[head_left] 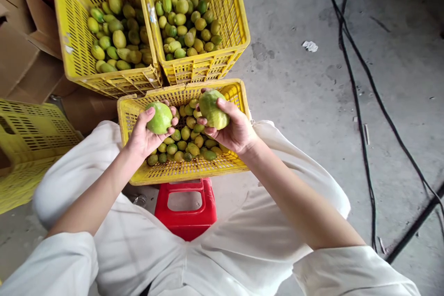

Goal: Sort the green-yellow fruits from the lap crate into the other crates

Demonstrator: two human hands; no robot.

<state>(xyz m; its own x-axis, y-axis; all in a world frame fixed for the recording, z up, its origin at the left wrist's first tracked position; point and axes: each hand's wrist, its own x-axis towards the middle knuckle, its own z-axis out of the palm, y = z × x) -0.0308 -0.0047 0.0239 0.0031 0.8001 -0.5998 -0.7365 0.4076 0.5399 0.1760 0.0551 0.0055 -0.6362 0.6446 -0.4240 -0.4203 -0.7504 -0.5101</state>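
My left hand is closed around a round, smooth green lemon. In my right hand sits a bigger yellow-green lemon with a bumpier skin, fingers wrapped round its side and thumb over the top. Both fruits are held up above the near yellow crate, which stands between my knees. Many green and yellow lemons lie inside that crate, some hidden behind my hands.
Two more yellow crates of lemons stand just beyond. A red plastic stool is under me. At left are cardboard boxes and another yellow crate. Black cables run over the concrete floor at right.
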